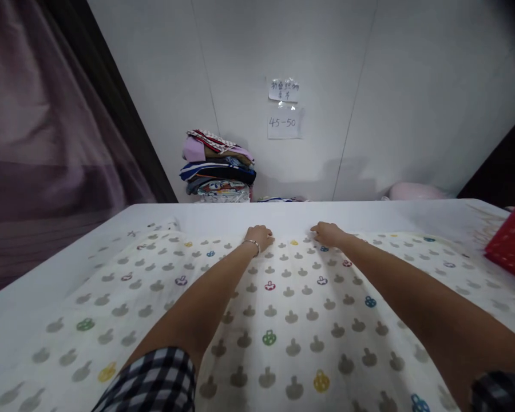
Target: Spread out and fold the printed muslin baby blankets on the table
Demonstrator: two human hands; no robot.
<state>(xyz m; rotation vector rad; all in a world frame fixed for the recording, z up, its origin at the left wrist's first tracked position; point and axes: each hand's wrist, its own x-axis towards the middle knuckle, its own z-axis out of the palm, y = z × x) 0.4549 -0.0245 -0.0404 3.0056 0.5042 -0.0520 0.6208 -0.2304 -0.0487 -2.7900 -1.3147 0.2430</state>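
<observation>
My left hand [260, 236] and right hand [327, 233] are well apart, both at the far edge of the cloth [288, 320], palms down with fingers bent; I cannot tell whether either pinches the fabric. The cloth lies spread beneath my forearms, white with a mushroom print, running out of view on the near side. It looks light, thin and soft, so I judge it will crease and drag easily but not break; the far edge, held at two spread points, seems the best grip. Its far left corner is slightly rumpled. Beyond that edge a strip of table [223, 219] shows, and more along the left, giving my hands room. To the right a red box [511, 240] limits sideways movement. Past the table's far edge, left of centre, rises a clothes pile [218, 171].
</observation>
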